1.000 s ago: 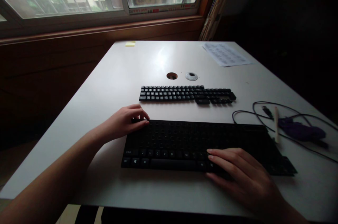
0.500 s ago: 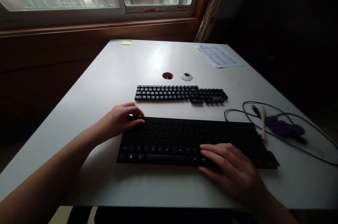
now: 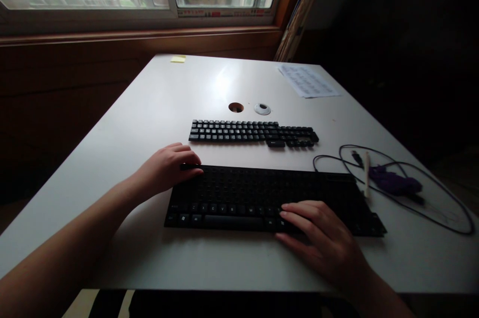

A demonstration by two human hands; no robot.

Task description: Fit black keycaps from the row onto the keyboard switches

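Observation:
A black keyboard (image 3: pixel 239 188) lies near the front of the white table. Only its two lowest rows carry keycaps; above them the key sockets are bare. My left hand (image 3: pixel 170 165) grips its far left corner, thumb on top and fingers over the back edge. At the lower right, my right hand (image 3: pixel 322 233) rests its fingertips on the keys while the thumb is at the front edge; the palm hides part of the keyboard. Beyond it, loose black keycaps (image 3: pixel 228 131) are set out in keyboard-like rows, with a gap toward their right end.
To the right are a coiled black cable (image 3: pixel 460 200), a thin pale stick (image 3: pixel 366 175) and a purple bundle (image 3: pixel 396 182). Farther back, a cable hole (image 3: pixel 235 108) sits beside a round cover (image 3: pixel 262 108). Printed sheets (image 3: pixel 310 81) and a yellow note (image 3: pixel 178 59) lie near the far edge.
The view has shifted slightly, so the things on the table appear a little farther left. Both hands keep their places on the keyboard.

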